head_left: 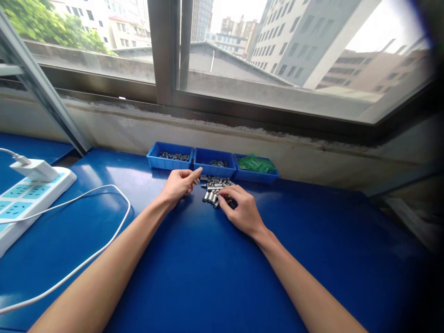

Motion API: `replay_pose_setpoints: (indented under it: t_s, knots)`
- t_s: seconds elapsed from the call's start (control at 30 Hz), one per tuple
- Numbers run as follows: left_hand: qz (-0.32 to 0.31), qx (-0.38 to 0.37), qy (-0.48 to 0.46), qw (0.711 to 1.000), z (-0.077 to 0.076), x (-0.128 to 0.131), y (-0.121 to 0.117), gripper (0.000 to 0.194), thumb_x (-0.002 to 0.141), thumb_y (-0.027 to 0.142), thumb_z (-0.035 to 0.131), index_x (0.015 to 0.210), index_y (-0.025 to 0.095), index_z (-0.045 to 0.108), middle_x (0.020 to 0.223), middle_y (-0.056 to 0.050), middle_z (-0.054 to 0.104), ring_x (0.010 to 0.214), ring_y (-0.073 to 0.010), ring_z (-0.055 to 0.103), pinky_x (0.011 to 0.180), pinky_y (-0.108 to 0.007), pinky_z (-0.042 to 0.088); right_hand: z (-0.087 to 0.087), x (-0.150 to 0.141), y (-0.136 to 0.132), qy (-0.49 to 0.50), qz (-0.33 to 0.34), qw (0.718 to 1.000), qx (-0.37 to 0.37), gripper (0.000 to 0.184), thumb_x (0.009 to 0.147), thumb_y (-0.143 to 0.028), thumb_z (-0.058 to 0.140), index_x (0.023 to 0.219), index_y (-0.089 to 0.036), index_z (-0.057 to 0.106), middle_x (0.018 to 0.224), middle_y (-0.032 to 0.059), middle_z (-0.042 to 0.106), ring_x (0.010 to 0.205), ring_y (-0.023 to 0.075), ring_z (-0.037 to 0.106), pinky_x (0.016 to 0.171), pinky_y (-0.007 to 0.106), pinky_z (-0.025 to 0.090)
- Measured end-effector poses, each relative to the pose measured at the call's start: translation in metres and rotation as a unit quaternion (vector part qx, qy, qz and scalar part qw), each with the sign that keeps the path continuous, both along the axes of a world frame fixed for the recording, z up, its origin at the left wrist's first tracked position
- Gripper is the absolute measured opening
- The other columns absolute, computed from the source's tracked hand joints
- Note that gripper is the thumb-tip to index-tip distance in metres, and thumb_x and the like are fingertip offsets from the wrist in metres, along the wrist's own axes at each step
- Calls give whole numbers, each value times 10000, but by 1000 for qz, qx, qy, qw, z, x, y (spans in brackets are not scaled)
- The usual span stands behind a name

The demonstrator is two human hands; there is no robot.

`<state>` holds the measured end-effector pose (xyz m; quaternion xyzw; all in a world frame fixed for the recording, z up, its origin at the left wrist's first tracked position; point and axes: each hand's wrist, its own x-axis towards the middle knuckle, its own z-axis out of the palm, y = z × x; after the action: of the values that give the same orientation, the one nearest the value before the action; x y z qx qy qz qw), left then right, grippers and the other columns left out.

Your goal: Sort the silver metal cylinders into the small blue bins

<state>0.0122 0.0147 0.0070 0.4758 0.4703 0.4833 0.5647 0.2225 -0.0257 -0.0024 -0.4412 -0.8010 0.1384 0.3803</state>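
Observation:
A pile of small silvery metal cylinders (212, 196), some with dark ends, lies on the blue table (208, 268) between my two hands. My left hand (178, 184) is just left of the pile, raised slightly, with thumb and fingers pinched. A small metal piece shows at its fingertips, mostly hidden. My right hand (243, 209) reaches into the pile's right side. Its thumb and index finger close on a small metal cylinder at the pile's near edge, partly covered by the fingers.
Behind the pile stand three blue bins: the left bin (152, 159) and middle bin (211, 170) hold small metal parts, the right bin (256, 176) a green plastic bag (256, 163). On the left are a white power strip (65, 178), plugged-in charger (34, 169) and looping cable (120, 226).

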Motion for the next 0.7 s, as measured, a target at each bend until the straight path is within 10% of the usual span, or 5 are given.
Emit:
replay_pose_setpoints:
  t_s: [0.3, 0.7]
  knots:
    - [-10, 101, 200, 975, -3, -1, -4, 434, 826, 563, 620, 698, 152, 680, 593, -43, 672, 493, -143, 641, 477, -210, 464, -1, 1, 0, 0, 2, 1000, 5, 106, 882, -186, 595, 927, -225, 683, 955, 56, 700, 915, 226, 649, 815, 371, 529]
    - [-152, 220, 323, 908, 5, -23, -8, 235, 864, 347, 584, 880, 172, 740, 727, -34, 711, 636, -150, 650, 585, -215, 471, 0, 1, -1, -1, 4, 1000, 2, 99, 888, -183, 591, 921, -224, 675, 955, 57, 697, 905, 221, 642, 813, 370, 533]
